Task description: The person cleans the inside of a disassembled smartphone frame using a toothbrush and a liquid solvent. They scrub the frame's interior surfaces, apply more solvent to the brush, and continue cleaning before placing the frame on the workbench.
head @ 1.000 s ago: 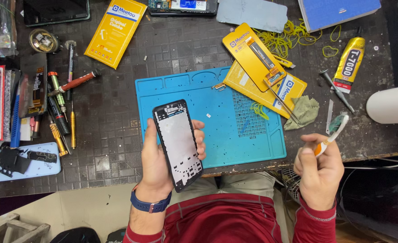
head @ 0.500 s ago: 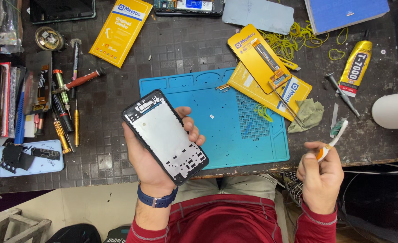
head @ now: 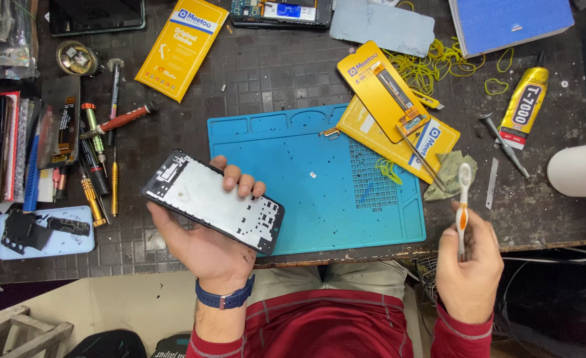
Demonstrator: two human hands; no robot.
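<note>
The left hand (head: 203, 248) is cradling a stripped phone frame (head: 212, 201) over the table's front edge, left of the blue repair mat (head: 306, 166), fingers curled over its far side. The right hand (head: 468, 265) is pinching a toothbrush (head: 463, 199) upright. The loosely cradled frame could slip; the mat's moulded trays are holding only tiny specks.

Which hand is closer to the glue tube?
Right. The right hand, holding a toothbrush, sits below and a little left of the yellow glue tube. The left hand, holding the phone frame, is far across the blue mat.
</note>
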